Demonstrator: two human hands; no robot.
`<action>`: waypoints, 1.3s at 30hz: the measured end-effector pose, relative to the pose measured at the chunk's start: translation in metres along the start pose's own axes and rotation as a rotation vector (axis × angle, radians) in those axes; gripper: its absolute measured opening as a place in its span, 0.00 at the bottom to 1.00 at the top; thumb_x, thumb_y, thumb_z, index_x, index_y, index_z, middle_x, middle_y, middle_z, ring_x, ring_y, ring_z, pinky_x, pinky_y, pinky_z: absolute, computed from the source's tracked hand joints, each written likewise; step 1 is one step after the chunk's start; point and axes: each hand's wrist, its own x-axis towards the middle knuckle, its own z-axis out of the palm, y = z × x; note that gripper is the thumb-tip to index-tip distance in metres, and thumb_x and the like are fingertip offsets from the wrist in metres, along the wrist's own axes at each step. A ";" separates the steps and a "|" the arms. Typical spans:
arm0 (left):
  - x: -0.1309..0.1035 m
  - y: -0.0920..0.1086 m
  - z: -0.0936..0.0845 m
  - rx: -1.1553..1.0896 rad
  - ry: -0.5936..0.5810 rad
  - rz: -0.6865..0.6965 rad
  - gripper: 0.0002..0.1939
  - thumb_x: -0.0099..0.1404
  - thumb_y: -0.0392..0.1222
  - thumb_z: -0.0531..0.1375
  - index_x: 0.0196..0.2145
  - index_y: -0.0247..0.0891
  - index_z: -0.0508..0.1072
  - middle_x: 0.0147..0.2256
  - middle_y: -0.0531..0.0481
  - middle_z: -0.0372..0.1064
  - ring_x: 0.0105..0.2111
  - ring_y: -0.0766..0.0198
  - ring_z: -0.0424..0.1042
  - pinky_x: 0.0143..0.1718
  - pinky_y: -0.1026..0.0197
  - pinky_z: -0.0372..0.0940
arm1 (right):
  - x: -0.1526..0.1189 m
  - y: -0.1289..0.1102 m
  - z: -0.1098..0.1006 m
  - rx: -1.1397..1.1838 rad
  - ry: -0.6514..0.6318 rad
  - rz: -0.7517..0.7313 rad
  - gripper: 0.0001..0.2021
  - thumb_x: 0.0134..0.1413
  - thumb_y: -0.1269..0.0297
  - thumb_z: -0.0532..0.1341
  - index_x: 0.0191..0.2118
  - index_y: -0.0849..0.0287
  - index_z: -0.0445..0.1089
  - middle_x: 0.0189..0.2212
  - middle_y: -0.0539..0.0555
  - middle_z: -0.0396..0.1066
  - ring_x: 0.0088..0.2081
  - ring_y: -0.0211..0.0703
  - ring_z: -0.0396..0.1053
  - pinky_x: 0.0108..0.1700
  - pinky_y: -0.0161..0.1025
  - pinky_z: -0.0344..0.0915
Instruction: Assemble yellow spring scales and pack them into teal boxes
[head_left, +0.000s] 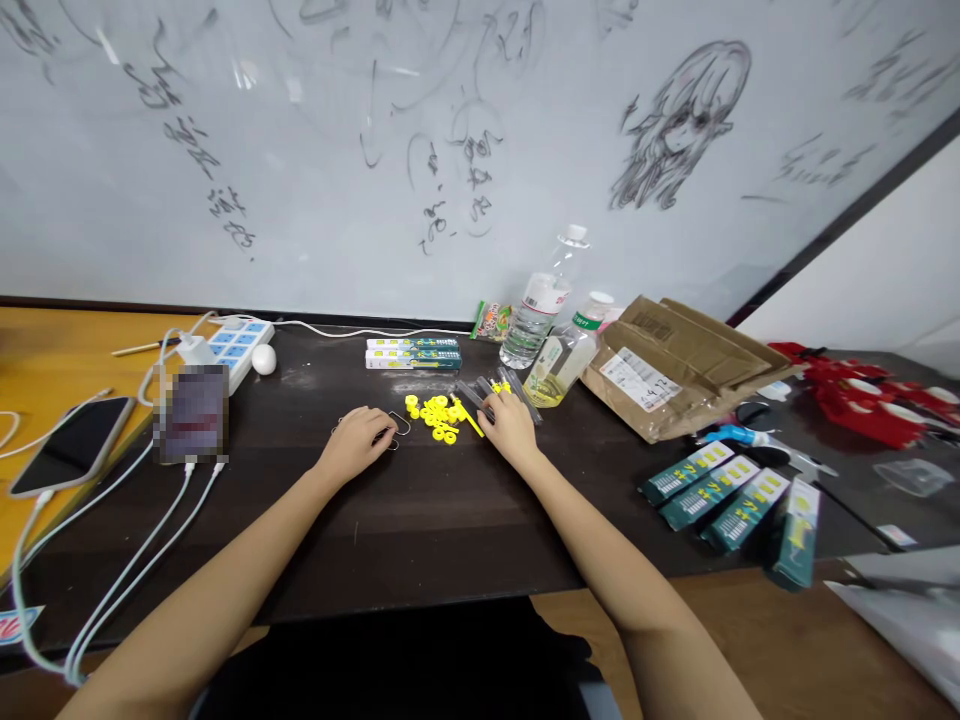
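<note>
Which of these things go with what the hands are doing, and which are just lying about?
Seemingly part of it:
yellow plastic pieces
clear tubes, by the right hand
bent wire, by the left hand
probably the boxes picturing yellow parts

Apparently just lying about:
smartphone
power strip
water bottle
snack packet
brown parcel

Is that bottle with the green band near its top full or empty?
Neither: the bottle is low. Yellowish liquid shows only near its bottom, with clear plastic above.
</note>
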 end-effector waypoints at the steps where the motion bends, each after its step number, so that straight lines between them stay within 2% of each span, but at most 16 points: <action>1: 0.000 0.001 0.000 0.001 -0.004 0.003 0.14 0.68 0.43 0.49 0.35 0.41 0.73 0.36 0.47 0.74 0.37 0.58 0.72 0.50 0.50 0.61 | 0.000 -0.001 0.000 0.003 -0.005 -0.017 0.07 0.58 0.63 0.55 0.35 0.58 0.68 0.34 0.58 0.69 0.39 0.49 0.65 0.39 0.42 0.58; 7: -0.001 0.002 0.002 0.007 -0.018 -0.010 0.13 0.68 0.43 0.49 0.36 0.42 0.73 0.36 0.48 0.75 0.38 0.58 0.72 0.54 0.47 0.58 | -0.002 -0.015 -0.005 -0.083 -0.125 -0.098 0.10 0.57 0.58 0.56 0.33 0.59 0.69 0.35 0.59 0.69 0.40 0.51 0.65 0.39 0.43 0.57; 12: -0.001 0.000 0.002 0.000 -0.024 -0.005 0.13 0.68 0.43 0.49 0.35 0.42 0.74 0.37 0.48 0.75 0.38 0.59 0.72 0.54 0.47 0.59 | -0.003 -0.020 -0.006 -0.132 -0.177 -0.067 0.08 0.58 0.64 0.55 0.35 0.61 0.69 0.35 0.62 0.71 0.41 0.53 0.66 0.40 0.44 0.56; 14: 0.000 0.000 0.001 0.008 -0.022 -0.004 0.14 0.68 0.44 0.49 0.36 0.42 0.74 0.37 0.48 0.75 0.38 0.58 0.72 0.54 0.47 0.59 | -0.002 -0.019 -0.008 -0.115 -0.172 -0.049 0.07 0.58 0.66 0.54 0.34 0.60 0.68 0.33 0.61 0.71 0.40 0.52 0.66 0.40 0.43 0.56; 17: 0.000 -0.001 0.002 0.002 -0.017 0.004 0.13 0.68 0.43 0.49 0.36 0.42 0.74 0.36 0.47 0.75 0.38 0.58 0.72 0.54 0.47 0.59 | 0.000 -0.015 -0.012 -0.031 -0.090 0.004 0.08 0.58 0.67 0.52 0.32 0.59 0.66 0.31 0.59 0.71 0.37 0.50 0.67 0.39 0.42 0.56; 19: -0.001 -0.001 0.003 -0.017 -0.004 0.000 0.13 0.68 0.43 0.49 0.39 0.42 0.73 0.37 0.48 0.75 0.39 0.57 0.72 0.53 0.47 0.60 | 0.000 -0.015 -0.016 0.083 -0.001 0.032 0.09 0.60 0.65 0.51 0.30 0.58 0.65 0.29 0.57 0.71 0.35 0.48 0.67 0.38 0.41 0.57; 22: -0.003 0.004 0.001 -0.093 0.043 -0.066 0.16 0.68 0.45 0.51 0.51 0.42 0.67 0.38 0.48 0.74 0.41 0.57 0.72 0.50 0.49 0.62 | -0.003 -0.020 -0.019 0.375 0.061 0.013 0.11 0.61 0.60 0.51 0.31 0.57 0.65 0.28 0.55 0.69 0.33 0.45 0.67 0.37 0.39 0.59; 24: -0.004 0.009 -0.001 -0.195 0.079 -0.144 0.22 0.67 0.47 0.52 0.58 0.43 0.60 0.40 0.49 0.73 0.41 0.58 0.72 0.48 0.52 0.65 | -0.008 -0.028 -0.018 0.608 0.005 -0.011 0.10 0.59 0.57 0.53 0.32 0.57 0.65 0.28 0.53 0.69 0.30 0.42 0.66 0.34 0.37 0.60; 26: -0.004 0.013 -0.001 -0.315 0.073 -0.187 0.25 0.67 0.49 0.53 0.60 0.43 0.57 0.40 0.50 0.73 0.39 0.61 0.73 0.44 0.56 0.67 | -0.011 -0.037 -0.015 0.819 -0.089 0.006 0.10 0.56 0.55 0.56 0.32 0.56 0.66 0.27 0.51 0.68 0.27 0.40 0.64 0.30 0.36 0.59; 28: -0.004 0.016 0.001 -0.371 0.014 -0.162 0.20 0.67 0.50 0.52 0.55 0.43 0.64 0.38 0.50 0.73 0.36 0.63 0.73 0.40 0.59 0.68 | -0.013 -0.044 -0.012 1.006 -0.152 0.069 0.11 0.52 0.53 0.59 0.31 0.56 0.66 0.26 0.50 0.68 0.24 0.38 0.62 0.27 0.36 0.58; 31: -0.003 0.017 0.007 -0.382 -0.059 -0.105 0.15 0.67 0.50 0.53 0.44 0.42 0.73 0.38 0.49 0.74 0.33 0.63 0.72 0.37 0.60 0.67 | -0.011 -0.048 -0.008 1.236 -0.173 0.186 0.15 0.46 0.50 0.63 0.29 0.57 0.66 0.23 0.49 0.67 0.21 0.35 0.61 0.24 0.35 0.56; 35: -0.003 0.021 0.014 -0.485 -0.091 -0.161 0.14 0.63 0.50 0.57 0.40 0.40 0.75 0.31 0.51 0.74 0.27 0.66 0.70 0.31 0.63 0.66 | -0.007 -0.050 -0.011 1.379 -0.200 0.276 0.19 0.42 0.45 0.65 0.26 0.58 0.65 0.15 0.44 0.59 0.16 0.31 0.54 0.19 0.32 0.50; 39: -0.004 0.027 0.014 -0.591 -0.261 -0.187 0.13 0.64 0.50 0.57 0.34 0.37 0.73 0.25 0.53 0.71 0.22 0.69 0.67 0.27 0.66 0.62 | -0.009 -0.052 -0.016 1.438 -0.242 0.326 0.22 0.47 0.42 0.61 0.24 0.58 0.60 0.14 0.44 0.60 0.14 0.29 0.52 0.15 0.29 0.45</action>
